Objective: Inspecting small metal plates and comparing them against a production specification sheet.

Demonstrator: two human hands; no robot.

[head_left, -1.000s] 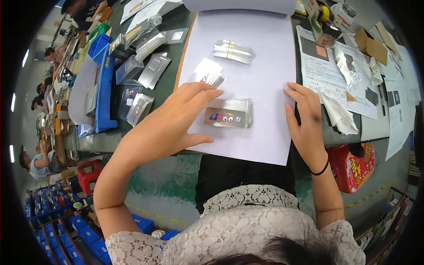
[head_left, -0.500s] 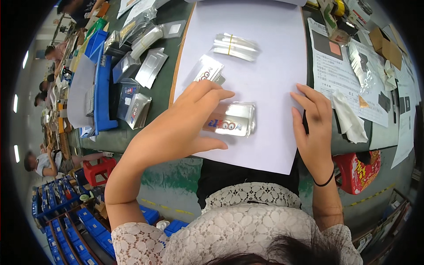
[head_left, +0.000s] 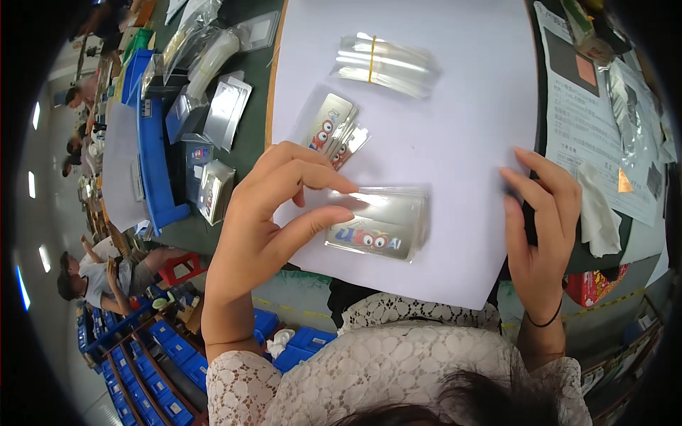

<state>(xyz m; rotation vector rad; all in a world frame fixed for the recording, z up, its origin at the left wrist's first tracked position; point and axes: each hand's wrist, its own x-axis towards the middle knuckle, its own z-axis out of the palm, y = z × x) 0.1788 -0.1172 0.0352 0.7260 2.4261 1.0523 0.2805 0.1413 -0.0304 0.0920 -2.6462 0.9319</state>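
A small stack of metal cards in clear plastic sleeves lies on a large white sheet of paper in front of me. My left hand is at the stack's left end, its thumb and index fingertip apart with nothing gripped between them. Just beyond that hand, several loose printed metal cards lie fanned out and partly covered by my fingers. Farther back rests a bundle of clear sleeves with a yellow band around it. My right hand hovers over the paper's right edge, fingers loosely curved and apart, holding nothing.
On the left stand a blue bin and several bagged sleeve packs. A printed sheet and a crumpled white cloth lie to the right. Beyond the table on the left are a red stool and a seated person.
My left hand has drawn back slightly from the card stack, uncovering more of the loose cards. The whole view has shifted, and my right hand keeps a similar pose by the paper's edge.
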